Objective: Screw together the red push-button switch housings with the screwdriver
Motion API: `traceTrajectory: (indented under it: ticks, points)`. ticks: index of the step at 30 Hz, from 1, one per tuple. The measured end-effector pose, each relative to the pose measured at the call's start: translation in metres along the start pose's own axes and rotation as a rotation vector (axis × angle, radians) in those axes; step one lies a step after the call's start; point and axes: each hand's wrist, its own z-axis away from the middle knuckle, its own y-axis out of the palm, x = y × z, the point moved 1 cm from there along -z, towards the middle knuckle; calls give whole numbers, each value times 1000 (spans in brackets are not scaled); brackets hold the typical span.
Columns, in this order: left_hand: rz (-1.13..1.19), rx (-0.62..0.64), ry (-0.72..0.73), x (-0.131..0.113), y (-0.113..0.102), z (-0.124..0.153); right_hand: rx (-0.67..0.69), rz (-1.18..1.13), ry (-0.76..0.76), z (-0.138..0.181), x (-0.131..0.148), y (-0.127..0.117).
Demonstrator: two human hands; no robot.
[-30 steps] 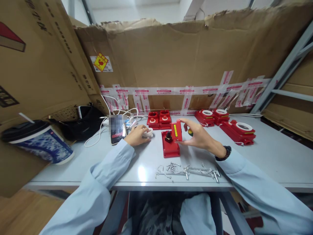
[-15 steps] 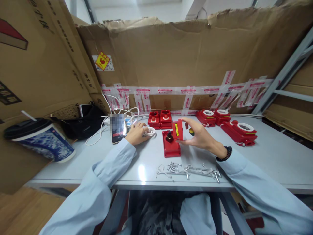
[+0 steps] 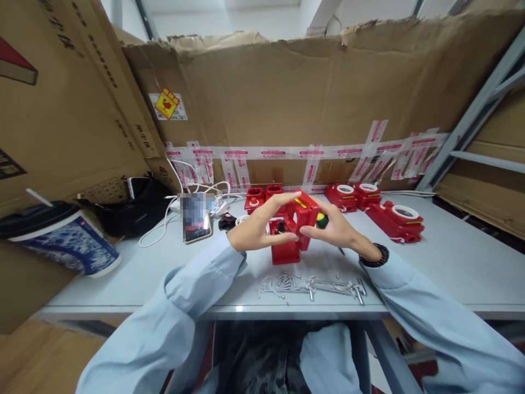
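Note:
A red plastic cover (image 3: 302,214) with a yellow label is held just above a red base (image 3: 285,251) that lies on the grey table (image 3: 451,262). My left hand (image 3: 259,226) grips the cover's left side with thumb and fingers. From the right, my right hand (image 3: 334,229) pinches the cover. A green and yellow screwdriver handle (image 3: 321,220) is tucked in that same hand. A black part sits on the base, partly hidden under the cover.
Several loose screws (image 3: 311,284) lie near the table's front edge. Red housings with white rings (image 3: 394,218) stand at the right, small red units (image 3: 254,201) at the back. A phone (image 3: 196,218), cables, a black bag (image 3: 135,210) and a lidded cup (image 3: 57,238) occupy the left. Cardboard walls surround the table.
My left hand left the white ring by the phone and moved right onto the red cover. The cover tilted from upright to lying over the base.

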Motion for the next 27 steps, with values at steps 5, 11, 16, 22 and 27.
traceTrajectory:
  ticks: [5,11,16,22,27]
  points:
    - [8,-25,-88,7,3,0,134,-126,107,0,-3,3]
    - [-114,-189,-205,28,5,8,231,-128,170,-2,-8,9]
    - [-250,-241,-252,36,12,9,220,-63,210,-2,-13,15]
    - [-367,-227,-319,39,10,7,78,54,324,-1,-16,11]
    - [-404,-120,-369,39,7,6,95,66,320,0,-13,11]
